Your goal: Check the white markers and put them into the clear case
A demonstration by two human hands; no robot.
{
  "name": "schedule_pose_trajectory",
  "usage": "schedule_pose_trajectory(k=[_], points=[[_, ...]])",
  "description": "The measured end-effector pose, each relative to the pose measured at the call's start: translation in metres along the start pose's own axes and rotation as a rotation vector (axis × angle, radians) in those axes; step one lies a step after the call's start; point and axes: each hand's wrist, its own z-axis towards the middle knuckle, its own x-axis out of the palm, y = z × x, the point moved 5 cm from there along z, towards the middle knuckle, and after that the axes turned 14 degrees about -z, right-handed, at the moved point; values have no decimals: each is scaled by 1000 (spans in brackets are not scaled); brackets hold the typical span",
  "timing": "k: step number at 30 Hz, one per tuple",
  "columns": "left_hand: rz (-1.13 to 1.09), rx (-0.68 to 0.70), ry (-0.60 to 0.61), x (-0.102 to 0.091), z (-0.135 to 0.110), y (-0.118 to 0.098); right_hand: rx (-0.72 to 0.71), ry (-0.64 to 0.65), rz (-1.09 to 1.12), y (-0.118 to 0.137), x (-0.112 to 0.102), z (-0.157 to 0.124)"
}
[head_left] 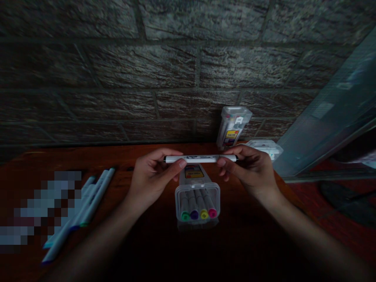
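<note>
A white marker (pixel 201 158) with dark ends is held level between my two hands, printing facing me. My left hand (pixel 155 172) pinches its left end between thumb and fingers. At the other end, my right hand (pixel 249 166) grips it the same way. Below the marker, a clear plastic case (pixel 198 188) lies on the wooden table with its end toward me. Inside it are several markers with green, purple, yellow and pink ends. The far part of this case is partly hidden behind the held marker.
Several loose markers (pixel 96 197) lie on the table (pixel 126 239) at the left, beside a pixelated patch. A second clear marker case (pixel 234 127) stands upright near the stone wall (pixel 176 70). Behind my right hand is another clear plastic piece (pixel 268 147).
</note>
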Motion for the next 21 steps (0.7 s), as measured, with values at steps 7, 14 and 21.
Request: schedule_pose_trajectory(k=[7,14,21], points=[[17,16,-7,4,-1,-5,-1,3,-1,-1,0,-1],[8,17,2,3,-1,-3,20,37,74,-3,1,0],[17,16,1,0,-1,-2,32,29,115,-4,0,1]])
